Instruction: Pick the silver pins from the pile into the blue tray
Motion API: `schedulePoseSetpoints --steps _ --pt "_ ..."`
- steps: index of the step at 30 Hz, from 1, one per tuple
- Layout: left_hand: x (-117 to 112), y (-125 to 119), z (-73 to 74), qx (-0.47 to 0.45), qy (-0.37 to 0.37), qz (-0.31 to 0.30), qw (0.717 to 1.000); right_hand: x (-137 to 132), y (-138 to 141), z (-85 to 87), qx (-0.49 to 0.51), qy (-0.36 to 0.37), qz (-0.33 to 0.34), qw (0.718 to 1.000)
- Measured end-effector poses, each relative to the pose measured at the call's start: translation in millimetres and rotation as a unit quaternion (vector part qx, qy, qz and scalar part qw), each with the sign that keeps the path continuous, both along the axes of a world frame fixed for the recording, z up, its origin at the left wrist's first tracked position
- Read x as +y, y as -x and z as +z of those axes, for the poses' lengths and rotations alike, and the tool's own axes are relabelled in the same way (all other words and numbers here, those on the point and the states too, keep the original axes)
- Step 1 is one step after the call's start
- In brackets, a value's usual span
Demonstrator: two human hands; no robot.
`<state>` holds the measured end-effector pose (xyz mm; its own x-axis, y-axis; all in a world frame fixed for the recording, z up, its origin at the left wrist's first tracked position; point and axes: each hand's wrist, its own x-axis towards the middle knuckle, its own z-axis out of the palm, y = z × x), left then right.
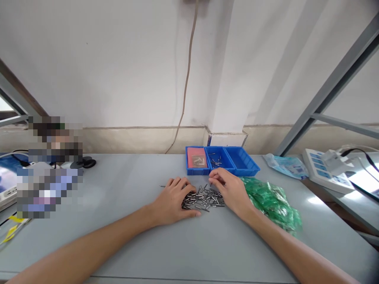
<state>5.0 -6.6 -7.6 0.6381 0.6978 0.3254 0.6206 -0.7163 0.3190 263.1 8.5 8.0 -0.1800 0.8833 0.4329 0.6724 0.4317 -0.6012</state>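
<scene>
A loose pile of thin metal pins [204, 196] lies on the grey table. My left hand [174, 199] rests at the pile's left side, its fingers curved over the edge and its thumb stretched apart along the near side. One stray pin [162, 186] pokes out beyond that hand. At the right side, my right hand [228, 189] has thumb and forefinger pinched together on what looks like one small metal pin [211, 184], largely covered by the fingers. Just behind stand blue bins [197, 172]; the middle compartment holds a few pins [217, 161].
The left bin contains a pink block [194, 152] with a small clear bag on it. Green plastic bags [274, 203] lie right of my right hand. Further right are a blue-and-white packet [286, 166] and a power strip [322, 171]. Black round items [89, 162] sit far left.
</scene>
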Motion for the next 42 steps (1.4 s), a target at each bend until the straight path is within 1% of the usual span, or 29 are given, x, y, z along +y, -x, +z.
schedulePoseSetpoints --steps 10,17,22,28,34,39,42 --pt "-1.7 -1.3 3.2 0.008 -0.001 0.006 1.0 -1.1 0.3 0.0 -0.016 0.006 0.024 1.0" --pt "-2.0 -1.7 4.9 0.009 0.004 0.005 1.0 1.5 -1.9 -5.0 -0.016 0.021 0.041 0.999" --pt "-0.7 -0.5 3.2 0.005 0.009 0.004 1.0 3.5 -3.5 -6.9 -0.015 0.038 0.056 0.998" --pt "-0.1 -1.2 1.7 0.001 0.006 0.003 1.0 3.4 -1.7 -6.3 -0.003 0.046 0.05 0.998" --pt "-2.5 -6.3 0.3 -0.01 -0.006 0.029 1.0 2.3 2.1 -7.1 -0.001 0.046 0.049 0.998" --pt "-3.7 -5.7 1.0 -0.003 0.0 0.025 1.0 0.8 2.1 -5.6 0.009 0.028 0.039 0.999" --pt "-3.9 -4.7 2.3 -0.001 0.0 0.021 1.0 0.8 0.7 -4.9 0.014 0.034 0.028 0.999"
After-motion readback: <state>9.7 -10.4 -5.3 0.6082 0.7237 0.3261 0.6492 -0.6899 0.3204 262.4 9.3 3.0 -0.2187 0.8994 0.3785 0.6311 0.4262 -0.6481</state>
